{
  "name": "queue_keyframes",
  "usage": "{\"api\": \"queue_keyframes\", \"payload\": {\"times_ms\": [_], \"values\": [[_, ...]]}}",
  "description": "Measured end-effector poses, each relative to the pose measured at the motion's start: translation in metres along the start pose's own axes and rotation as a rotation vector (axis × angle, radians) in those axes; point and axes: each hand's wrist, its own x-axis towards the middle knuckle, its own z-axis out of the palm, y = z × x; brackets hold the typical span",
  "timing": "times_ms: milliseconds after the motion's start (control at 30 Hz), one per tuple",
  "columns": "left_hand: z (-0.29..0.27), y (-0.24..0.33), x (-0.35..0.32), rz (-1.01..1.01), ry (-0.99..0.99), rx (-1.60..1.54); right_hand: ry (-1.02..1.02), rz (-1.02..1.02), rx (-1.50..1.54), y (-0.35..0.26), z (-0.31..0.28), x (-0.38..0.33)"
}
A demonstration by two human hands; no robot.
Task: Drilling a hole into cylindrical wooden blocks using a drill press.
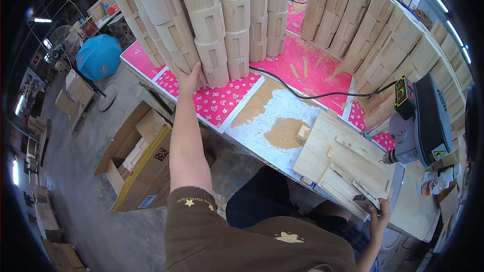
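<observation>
Now, left hand [189,76]: stretched far forward, palm flat and fingers spread against the bottom block of a tall stack of wooden blocks [209,30]; not closed around anything.
Left arm: almost fully straight, reaching up and away from the body, brown sleeve at the shoulder.
Wooden blocks: pale, notched, piled in leaning columns on the pink patterned sheet [217,102] at the far side of the workbench [262,143] (more columns curve round to the right).
Right hand [379,216]: low at the near edge of the bench, fingers curled on the corner of the wooden jig board [343,163]; gripping that edge, as far as can be told.
Right arm: bent, tucked close to the body.
Doing it well: probably best to press low and square on the column, steadying before sliding, since a push higher up could tip the stack.
Around: sawdust pile [284,132] mid-bench, black cable [312,93] running to the drill press [421,121], cardboard boxes [143,166] on the floor to the left.
</observation>
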Motion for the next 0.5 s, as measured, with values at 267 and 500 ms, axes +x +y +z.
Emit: {"api": "queue_keyframes", "payload": {"times_ms": [267,500], "values": [[0.003,0.002,0.0,0.098,0.036,0.03,0.021,-0.004,0.023,-0.008,0.0,0.002],[-0.003,-0.001,0.006,-0.001,-0.068,0.126,0.028,-0.012,-0.015,-0.008,-0.001,0.001]]}}
